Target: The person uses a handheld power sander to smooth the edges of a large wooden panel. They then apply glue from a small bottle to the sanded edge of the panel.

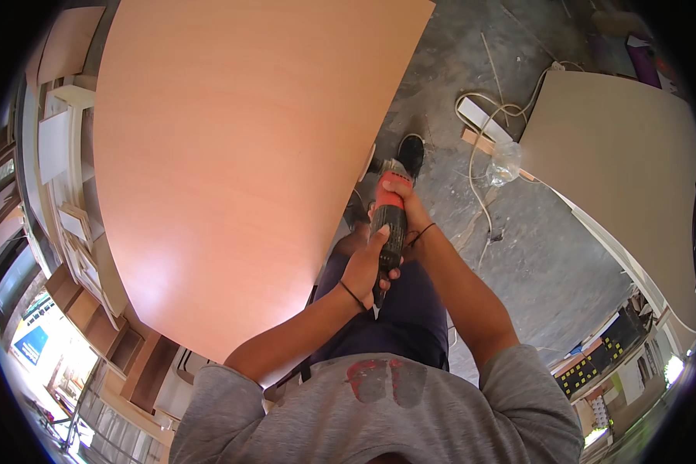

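Note:
Both of my hands are closed round a red and black angle grinder (393, 226), held in front of my thighs. My left hand (363, 267) wraps the black rear body, with its thumb along the side. Farther forward, my right hand (402, 193) grips the red part just behind the metal head. That head points at the right edge of a large light-brown wooden panel (240, 131). Whether the tool touches the edge is too small to tell, and its disc is hidden.
At the right stands a second, greyish board (611, 147). A pale cable (473, 174) loops over the grey concrete floor (533, 294), near a clear plastic bag (504, 164). Wooden shelves and offcuts (77, 224) line the left side. My shoe (411, 153) is beside the grinder's head.

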A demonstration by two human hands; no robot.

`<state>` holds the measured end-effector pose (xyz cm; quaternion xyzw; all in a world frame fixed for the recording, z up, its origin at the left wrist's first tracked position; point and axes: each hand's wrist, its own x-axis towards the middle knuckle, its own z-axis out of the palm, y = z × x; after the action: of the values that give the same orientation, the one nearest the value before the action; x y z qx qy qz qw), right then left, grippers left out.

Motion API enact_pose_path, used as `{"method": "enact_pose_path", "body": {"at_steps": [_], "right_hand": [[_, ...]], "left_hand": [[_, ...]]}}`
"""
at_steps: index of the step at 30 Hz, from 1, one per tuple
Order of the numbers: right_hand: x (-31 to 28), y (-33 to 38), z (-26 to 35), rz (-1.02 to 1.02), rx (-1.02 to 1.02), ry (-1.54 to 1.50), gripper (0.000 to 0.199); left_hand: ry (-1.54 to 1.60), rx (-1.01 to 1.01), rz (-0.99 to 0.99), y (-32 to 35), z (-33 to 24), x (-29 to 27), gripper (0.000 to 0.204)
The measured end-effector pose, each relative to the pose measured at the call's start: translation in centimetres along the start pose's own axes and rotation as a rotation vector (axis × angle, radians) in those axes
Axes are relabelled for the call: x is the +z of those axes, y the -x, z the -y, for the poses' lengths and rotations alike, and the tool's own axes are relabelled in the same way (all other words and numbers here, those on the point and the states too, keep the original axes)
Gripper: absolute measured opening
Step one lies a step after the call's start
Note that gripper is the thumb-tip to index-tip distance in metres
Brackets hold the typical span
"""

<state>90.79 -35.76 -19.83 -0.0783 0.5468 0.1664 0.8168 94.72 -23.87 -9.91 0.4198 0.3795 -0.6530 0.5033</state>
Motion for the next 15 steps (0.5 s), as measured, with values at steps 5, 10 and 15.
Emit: {"method": "enact_pose_path", "body": {"at_steps": [5,10,15], "right_hand": [[0.6,-1.0,6.6,0.022,-0.114,0.077,0.047],[1.6,-1.0,9.4,0.006,-0.159,0.013,0.047],[0.8,0.2,3.3,0.055,-0.062,-0.032,0.04]], "left_hand": [[-0.056,0.041,0.017,-1.8,-4.2,3.9,0.045],[-0.036,0.038,0.047,-2.9,-6.1,5.6,0.043],[-0.004,-0.01,-0.016,-0.1,-2.4,2.8,0.042]]}}
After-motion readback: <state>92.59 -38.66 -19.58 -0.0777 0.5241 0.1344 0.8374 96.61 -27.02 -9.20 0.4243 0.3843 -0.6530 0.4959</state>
